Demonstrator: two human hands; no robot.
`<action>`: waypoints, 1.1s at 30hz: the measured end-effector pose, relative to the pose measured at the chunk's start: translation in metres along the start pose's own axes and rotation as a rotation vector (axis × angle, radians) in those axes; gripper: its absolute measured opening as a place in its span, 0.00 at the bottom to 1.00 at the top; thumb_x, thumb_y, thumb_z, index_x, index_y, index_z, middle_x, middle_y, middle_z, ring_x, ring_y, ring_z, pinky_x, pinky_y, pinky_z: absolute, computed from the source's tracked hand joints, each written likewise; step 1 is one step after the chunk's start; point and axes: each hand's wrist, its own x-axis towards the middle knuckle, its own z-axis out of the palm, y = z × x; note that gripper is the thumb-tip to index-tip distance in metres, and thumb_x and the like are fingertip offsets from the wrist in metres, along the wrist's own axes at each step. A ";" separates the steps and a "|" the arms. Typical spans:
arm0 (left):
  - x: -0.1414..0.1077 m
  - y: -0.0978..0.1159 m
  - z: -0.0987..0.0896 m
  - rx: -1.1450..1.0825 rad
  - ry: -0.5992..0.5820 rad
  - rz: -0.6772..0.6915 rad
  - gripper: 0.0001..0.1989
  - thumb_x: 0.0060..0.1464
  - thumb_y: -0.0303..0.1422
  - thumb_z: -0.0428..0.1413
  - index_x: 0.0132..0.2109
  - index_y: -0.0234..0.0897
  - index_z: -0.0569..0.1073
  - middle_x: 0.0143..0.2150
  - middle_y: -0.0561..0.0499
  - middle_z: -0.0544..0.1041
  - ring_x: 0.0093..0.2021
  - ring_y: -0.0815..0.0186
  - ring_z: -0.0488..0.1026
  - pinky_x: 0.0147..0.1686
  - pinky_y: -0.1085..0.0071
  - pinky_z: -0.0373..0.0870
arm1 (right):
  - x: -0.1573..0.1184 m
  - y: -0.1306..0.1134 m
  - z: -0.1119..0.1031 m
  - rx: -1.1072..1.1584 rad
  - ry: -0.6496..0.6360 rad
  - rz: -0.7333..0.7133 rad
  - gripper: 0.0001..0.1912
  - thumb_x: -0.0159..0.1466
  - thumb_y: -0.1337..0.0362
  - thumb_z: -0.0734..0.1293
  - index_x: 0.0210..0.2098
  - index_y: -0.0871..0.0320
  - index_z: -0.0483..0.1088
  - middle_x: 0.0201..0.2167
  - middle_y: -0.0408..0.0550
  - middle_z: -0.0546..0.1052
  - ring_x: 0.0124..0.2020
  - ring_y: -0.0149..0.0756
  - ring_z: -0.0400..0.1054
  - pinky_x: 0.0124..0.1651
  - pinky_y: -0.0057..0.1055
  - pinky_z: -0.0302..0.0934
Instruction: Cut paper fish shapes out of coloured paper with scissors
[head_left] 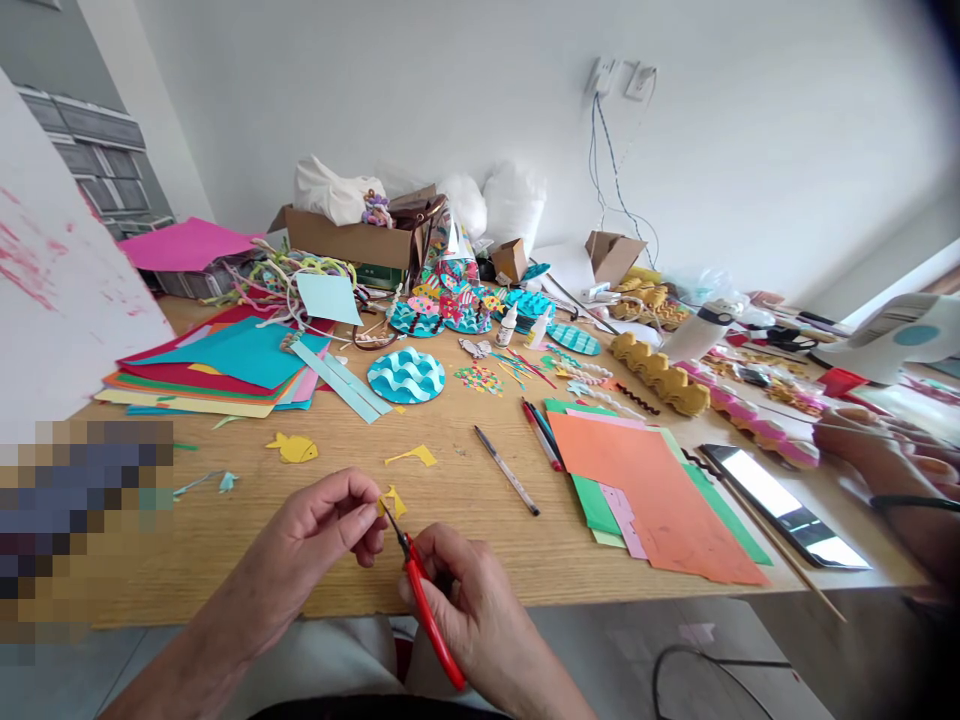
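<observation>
Scissors (pixel 435 632), red in the handle, are gripped in my right hand (pixel 469 595), their tips at a small yellow piece (pixel 382 503) that my left hand (pixel 330 525) pinches between thumb and fingers above the near side of the wooden surface (pixel 555 555). Whether the yellow behind the blades belongs to that piece, I cannot tell. Beyond it lies a thin yellow scrap (pixel 421 456); to the left, a yellow fish (pixel 298 448) with a dark eye; to the right, a slanting pen (pixel 506 470). An orange sheet (pixel 652 490) tops green and pink paper near a phone (pixel 784 505), with another person's hand (pixel 862 440), blurred, at far right. Farther back, a wavy blue disc (pixel 406 376) lies beside two pale strips (pixel 341 378).
</observation>
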 end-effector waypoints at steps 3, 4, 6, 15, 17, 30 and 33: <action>0.000 0.000 0.000 -0.003 -0.018 -0.016 0.07 0.52 0.33 0.54 0.28 0.38 0.71 0.22 0.55 0.70 0.26 0.69 0.66 0.26 0.74 0.65 | 0.000 -0.002 -0.001 0.012 -0.007 0.009 0.07 0.61 0.66 0.61 0.26 0.58 0.61 0.19 0.37 0.61 0.22 0.27 0.53 0.25 0.23 0.47; -0.001 -0.001 0.001 -0.002 -0.024 -0.019 0.07 0.52 0.33 0.54 0.28 0.38 0.71 0.22 0.56 0.70 0.26 0.69 0.66 0.26 0.74 0.64 | 0.000 -0.002 -0.001 0.018 -0.008 0.010 0.07 0.61 0.66 0.61 0.26 0.58 0.61 0.19 0.37 0.61 0.23 0.27 0.53 0.25 0.23 0.47; -0.001 -0.002 0.001 0.002 -0.035 -0.023 0.07 0.53 0.33 0.54 0.28 0.37 0.71 0.22 0.56 0.70 0.25 0.69 0.66 0.26 0.74 0.64 | 0.000 -0.003 -0.001 0.024 -0.007 0.010 0.08 0.61 0.66 0.61 0.25 0.58 0.61 0.19 0.36 0.60 0.22 0.27 0.53 0.25 0.23 0.47; -0.001 0.000 0.001 0.023 -0.047 -0.028 0.08 0.52 0.34 0.55 0.27 0.37 0.70 0.22 0.56 0.70 0.25 0.69 0.65 0.26 0.74 0.64 | -0.001 -0.002 -0.001 0.048 0.006 0.021 0.08 0.60 0.68 0.61 0.24 0.58 0.60 0.19 0.36 0.59 0.22 0.27 0.51 0.25 0.24 0.46; -0.001 0.000 0.001 0.025 -0.038 -0.027 0.08 0.52 0.34 0.55 0.28 0.37 0.70 0.22 0.56 0.70 0.25 0.69 0.65 0.26 0.74 0.64 | -0.002 -0.001 -0.001 0.043 0.005 0.023 0.08 0.60 0.68 0.61 0.24 0.58 0.60 0.19 0.36 0.59 0.22 0.26 0.51 0.24 0.24 0.46; 0.001 -0.001 0.001 0.000 0.005 -0.037 0.06 0.51 0.34 0.56 0.28 0.37 0.71 0.22 0.55 0.71 0.25 0.69 0.66 0.26 0.74 0.64 | -0.002 0.002 0.001 0.020 0.013 0.018 0.09 0.59 0.68 0.61 0.23 0.58 0.59 0.18 0.36 0.57 0.21 0.26 0.49 0.23 0.23 0.45; 0.000 -0.002 0.000 -0.021 0.019 -0.038 0.07 0.51 0.34 0.56 0.28 0.37 0.71 0.22 0.55 0.71 0.25 0.69 0.66 0.26 0.74 0.64 | -0.002 0.002 0.002 0.014 0.022 0.014 0.10 0.59 0.68 0.62 0.22 0.58 0.58 0.18 0.36 0.57 0.21 0.26 0.49 0.23 0.23 0.45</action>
